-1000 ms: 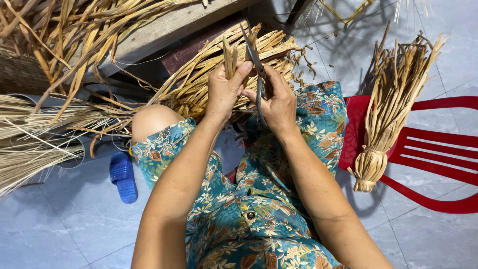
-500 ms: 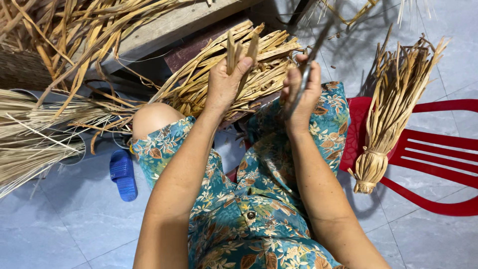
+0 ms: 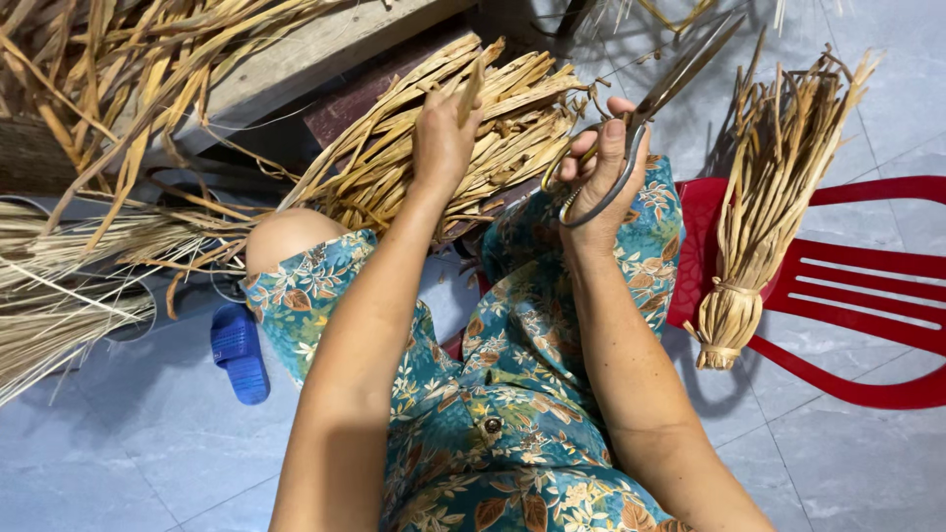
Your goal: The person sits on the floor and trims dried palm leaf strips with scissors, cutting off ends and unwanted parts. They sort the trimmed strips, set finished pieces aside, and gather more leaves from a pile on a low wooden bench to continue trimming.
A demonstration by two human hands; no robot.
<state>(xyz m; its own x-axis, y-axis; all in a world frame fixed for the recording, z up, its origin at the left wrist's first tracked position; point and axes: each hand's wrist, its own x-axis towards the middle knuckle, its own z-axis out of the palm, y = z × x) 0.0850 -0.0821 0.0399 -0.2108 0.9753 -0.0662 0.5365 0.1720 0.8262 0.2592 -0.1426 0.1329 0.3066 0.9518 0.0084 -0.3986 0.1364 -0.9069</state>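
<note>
My left hand [image 3: 441, 138] grips a small bunch of dried leaf strips [image 3: 471, 89], held upright over a larger bundle of dried leaves [image 3: 512, 118] that lies across my lap. My right hand [image 3: 603, 177] holds a pair of metal scissors [image 3: 680, 74] by the handle loops, blades pointing up and to the right, away from the strips. I wear teal clothing with a floral print [image 3: 512, 374].
A red plastic chair [image 3: 867, 296] at right carries a tied bundle of dried leaves [image 3: 764, 217]. Piles of loose dried leaves [image 3: 89, 118] fill the left and top. A blue sandal [image 3: 238, 350] lies on the grey tiled floor [image 3: 118, 453]. A wooden plank [image 3: 296, 59] runs behind.
My right hand has swung the scissors away from the strips, up and to the right. My left hand still holds the strips over the bundle.
</note>
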